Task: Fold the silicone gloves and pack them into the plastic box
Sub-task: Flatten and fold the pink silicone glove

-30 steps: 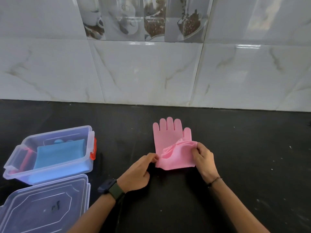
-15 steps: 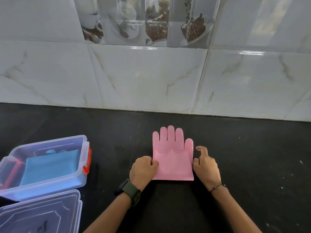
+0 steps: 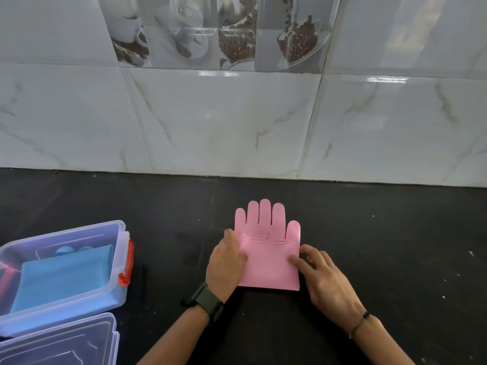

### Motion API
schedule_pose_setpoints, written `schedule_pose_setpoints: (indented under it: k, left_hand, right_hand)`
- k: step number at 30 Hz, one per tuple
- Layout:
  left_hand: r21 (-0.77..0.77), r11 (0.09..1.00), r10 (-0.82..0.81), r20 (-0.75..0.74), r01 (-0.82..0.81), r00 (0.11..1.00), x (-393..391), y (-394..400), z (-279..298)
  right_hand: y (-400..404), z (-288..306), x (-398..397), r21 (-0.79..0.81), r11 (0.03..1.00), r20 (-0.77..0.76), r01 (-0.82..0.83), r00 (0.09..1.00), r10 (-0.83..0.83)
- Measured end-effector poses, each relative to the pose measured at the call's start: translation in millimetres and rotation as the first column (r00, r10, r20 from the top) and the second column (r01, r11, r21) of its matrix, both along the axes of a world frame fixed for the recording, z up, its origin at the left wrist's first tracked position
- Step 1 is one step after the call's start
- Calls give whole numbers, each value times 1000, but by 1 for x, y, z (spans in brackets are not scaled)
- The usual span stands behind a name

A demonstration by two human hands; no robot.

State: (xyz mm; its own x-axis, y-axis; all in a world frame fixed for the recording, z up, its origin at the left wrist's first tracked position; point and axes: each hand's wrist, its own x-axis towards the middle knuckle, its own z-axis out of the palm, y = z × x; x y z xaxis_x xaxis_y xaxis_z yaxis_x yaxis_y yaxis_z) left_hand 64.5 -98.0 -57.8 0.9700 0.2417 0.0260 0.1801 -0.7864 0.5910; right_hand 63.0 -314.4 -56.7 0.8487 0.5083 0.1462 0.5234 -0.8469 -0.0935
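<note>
A pink silicone glove (image 3: 268,256) lies flat on the black counter, its cuff folded up over the palm and its fingers pointing at the wall. My left hand (image 3: 226,262) presses flat on the glove's left edge. My right hand (image 3: 319,275) rests on the right edge with fingers spread. To the left stands a clear plastic box (image 3: 116,291) with red clasps. Inside it lies a folded blue glove (image 3: 63,275).
The box's clear lid (image 3: 60,343) lies on the counter just in front of the box at the lower left. A white tiled wall (image 3: 237,122) rises behind the counter (image 3: 395,246). I wear a dark watch on the left wrist.
The raised pink cuff has been laid down flat over the palm. Both hands went from pinching the fold to pressing on the glove's side edges.
</note>
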Motion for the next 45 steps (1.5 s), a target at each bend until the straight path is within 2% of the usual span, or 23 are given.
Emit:
schedule_pose_setpoints:
  k: [3,5,8,12,14,17,19,22,27,30,32,34,37,39,42,43,44,45]
  left_hand:
    - [103,988,-136,219,115,966,-7,2,-2]
    - [181,959,-260,265,217,929,-9,9,-2]
    - [318,861,-451,119,397,884,-7,24,-8]
    - [345,747,-578,-86,569,811,2,39,-19]
    - [331,731,-602,-98,596,793,10,43,-22]
    - [290,753,-608,-36,591,793,17,44,-24]
    - [246,790,-584,18,562,812,18,42,-27]
    - [191,836,-536,89,514,839,16,37,-28]
    - [58,889,-457,122,453,881,11,33,-14]
    - [-47,911,-406,73,410,911,-3,28,-4]
    - [-84,907,-412,32,413,911,-18,28,0]
    - [-226,880,-431,-4,419,902,-37,28,1]
    - [-435,849,-351,-38,301,936,-58,21,5]
    - [-495,856,-184,-20,150,983,-56,12,10]
    - [-587,807,55,-34,-64,998,-43,-2,20]
    - [-596,795,95,-55,-109,994,-39,-7,24]
    - [-530,836,121,-74,-142,990,-35,-11,25]
    - [-358,920,135,-83,-156,987,-31,-15,25]
  right_hand:
    - [-4,2,5,-145,986,87,-76,992,89]
    - [-5,5,9,-236,956,119,-175,971,207]
    - [-6,8,18,-337,898,122,-284,932,341]
    - [-10,13,29,-403,835,109,-374,887,450]
    - [-13,16,33,-430,819,98,-380,882,461]
    - [-14,11,36,-380,840,38,-388,900,434]
    - [-10,5,39,-324,870,10,-371,918,396]
    - [-4,-6,43,-117,933,-126,-340,937,325]
    - [3,-8,35,240,949,-191,-203,949,252]
    - [4,0,14,475,880,-277,0,949,149]
    - [0,2,-7,632,767,-361,113,918,163]
    - [0,-1,-27,742,638,-393,206,905,165]
    - [12,-9,-37,794,510,-377,332,926,-16]
    - [28,-9,-30,770,513,-319,379,925,-205]
    - [52,-2,-7,639,563,-272,524,838,-473]
    - [59,0,2,582,562,-288,588,795,-534]
    - [64,3,8,522,565,-316,639,761,-567]
    - [69,5,12,468,582,-333,665,743,-581]
